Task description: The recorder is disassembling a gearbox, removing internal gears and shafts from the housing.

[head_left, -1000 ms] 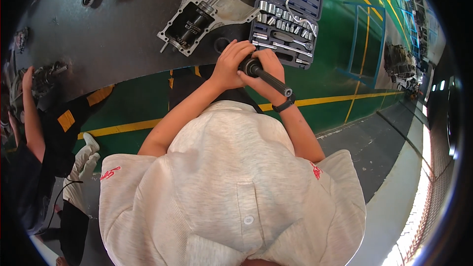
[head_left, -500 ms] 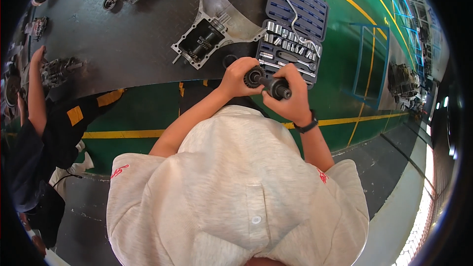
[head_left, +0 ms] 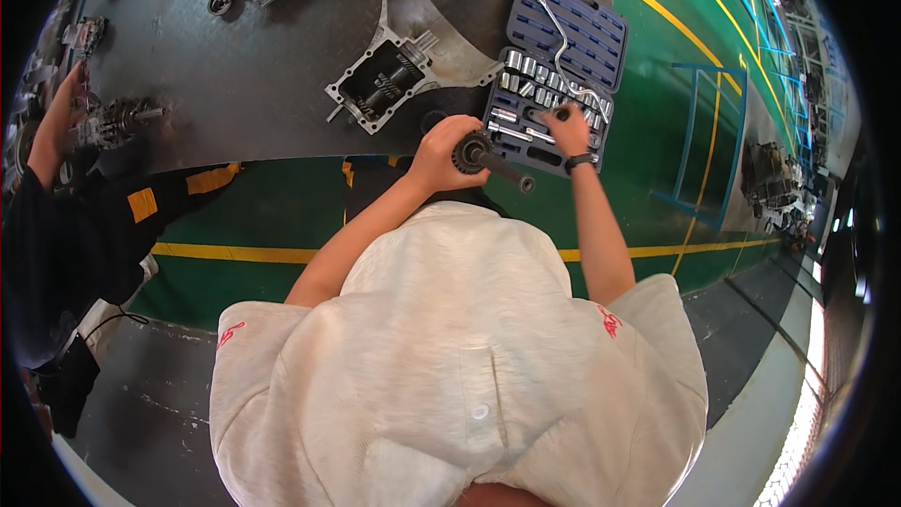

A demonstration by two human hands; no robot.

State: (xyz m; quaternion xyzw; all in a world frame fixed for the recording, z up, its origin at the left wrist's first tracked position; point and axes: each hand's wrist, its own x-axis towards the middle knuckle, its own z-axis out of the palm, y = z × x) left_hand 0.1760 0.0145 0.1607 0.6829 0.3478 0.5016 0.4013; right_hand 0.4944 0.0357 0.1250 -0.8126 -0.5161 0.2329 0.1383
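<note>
The left hand [head_left: 446,152] is closed around a dark geared shaft [head_left: 507,170], fingers curled behind the toothed wheel, while the shaft's bare end sticks out toward the right and back toward the person's body. The right hand [head_left: 571,136] is pinched on a small dark round part [head_left: 561,113], fingers bent in; it hangs over the lower half of the open blue socket case [head_left: 589,17], and from here I can't tell whether it touches the tools. The shaft sits in front of the person's belly, just off the near edge of the table [head_left: 253,66], with its free end between the two hands and well clear of the right one. A dark ring [head_left: 432,121] lies on the table right beside the left knuckles, and past it rests a metal housing [head_left: 455,47], its wide flared end meeting the case. That case runs along the table's right edge, with green floor [head_left: 648,84] beyond. Leftward there's a broad bare stretch of tabletop, reaching to a gear assembly [head_left: 122,125] near a co-worker's arm [head_left: 54,127].
</note>
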